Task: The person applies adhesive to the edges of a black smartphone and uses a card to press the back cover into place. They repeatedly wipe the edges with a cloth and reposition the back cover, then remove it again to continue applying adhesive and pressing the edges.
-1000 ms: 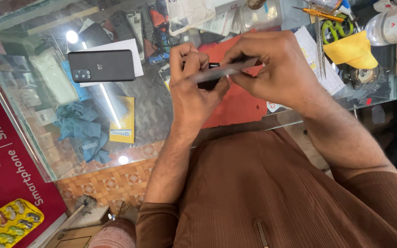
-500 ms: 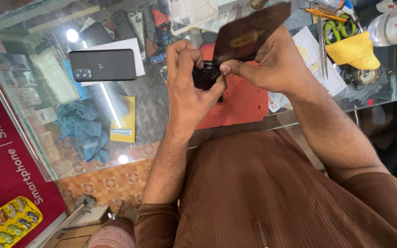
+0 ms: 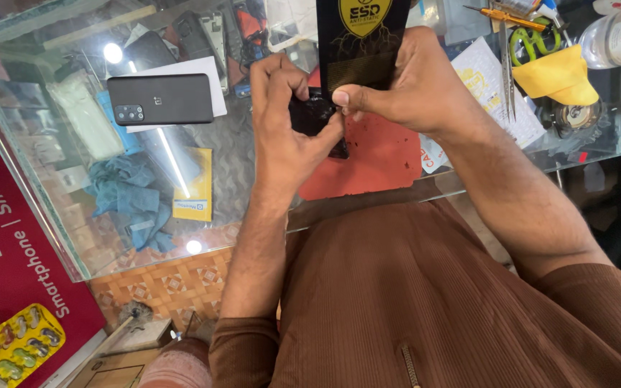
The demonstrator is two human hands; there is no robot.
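The flat black rectangular sleeve with a yellow emblem (image 3: 361,39) has swung upright since before, its long axis rising from your right hand (image 3: 404,90) that pinches its lower edge, while your left hand (image 3: 289,122) just beside grips the small black phone (image 3: 314,115).

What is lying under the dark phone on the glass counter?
Under the dark phone lies a white sheet of paper, showing along its top and right edges, on the glass counter. Whatever else the phone covers cannot be seen.
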